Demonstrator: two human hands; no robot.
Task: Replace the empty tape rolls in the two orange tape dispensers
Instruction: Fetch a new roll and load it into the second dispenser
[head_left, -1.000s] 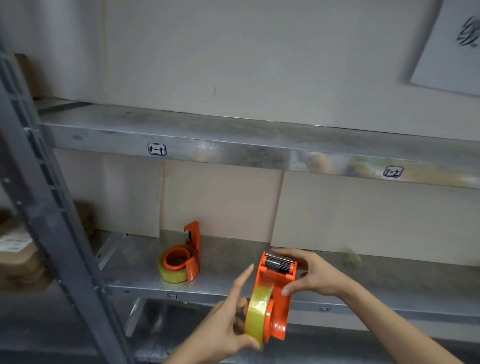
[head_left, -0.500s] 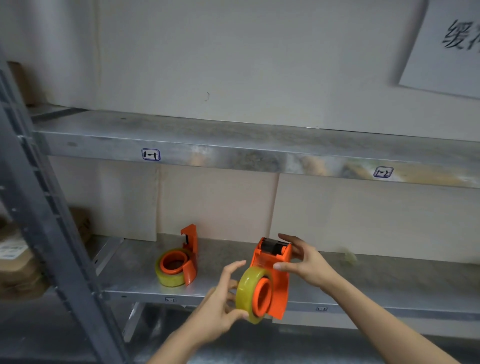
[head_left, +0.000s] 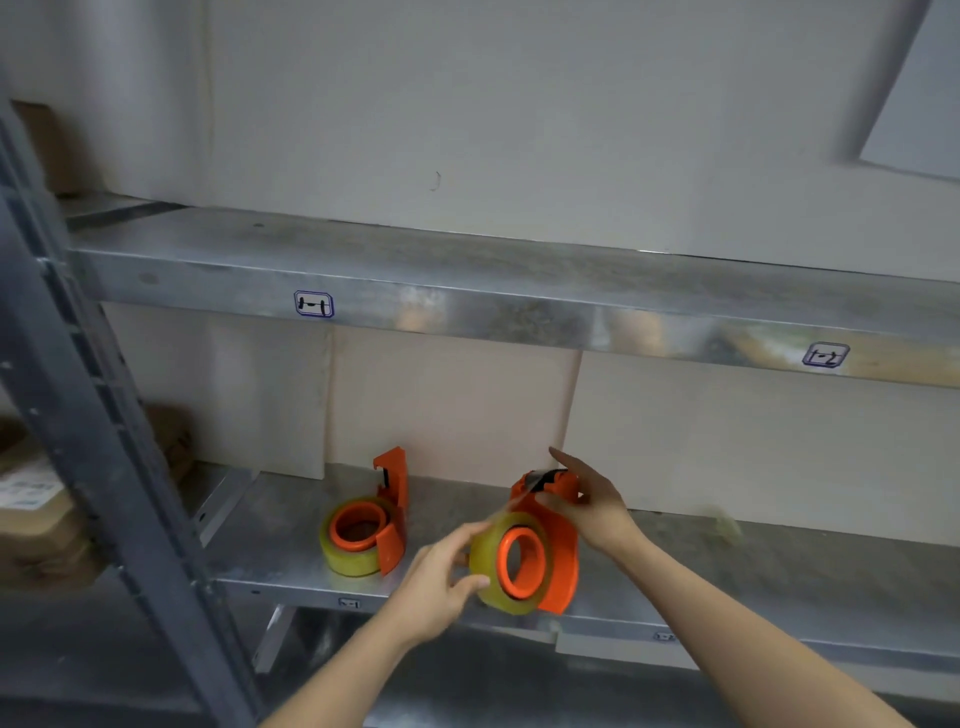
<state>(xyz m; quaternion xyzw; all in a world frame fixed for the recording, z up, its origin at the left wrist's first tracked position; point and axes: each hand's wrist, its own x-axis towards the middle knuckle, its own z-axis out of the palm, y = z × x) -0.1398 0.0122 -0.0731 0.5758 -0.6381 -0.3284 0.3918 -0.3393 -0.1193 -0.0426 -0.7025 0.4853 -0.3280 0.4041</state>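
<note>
Two orange tape dispensers are at the lower metal shelf (head_left: 270, 519). One dispenser (head_left: 392, 499) lies on the shelf at the left with a yellowish tape roll (head_left: 350, 545) on its hub. The second dispenser (head_left: 563, 551) is held upright over the shelf's front edge, its open side facing me, a yellowish tape roll (head_left: 493, 558) on its hub. My right hand (head_left: 592, 506) grips its top by the cutter head. My left hand (head_left: 441, 582) pinches the left rim of that roll. A strip of clear tape runs from the roll up to the cutter.
An upper metal shelf (head_left: 467, 291) carries two small blue labels. A dark steel upright (head_left: 88, 415) slants down the left side. Cardboard boxes (head_left: 36, 519) sit behind it at the left. Pale boards back the lower shelf, and a white sheet hangs on the wall at the top right.
Both hands carried the held dispenser forward and to the right over the shelf. It turned so its open side with the roll faces me. My left hand shifted to the roll's rim.
</note>
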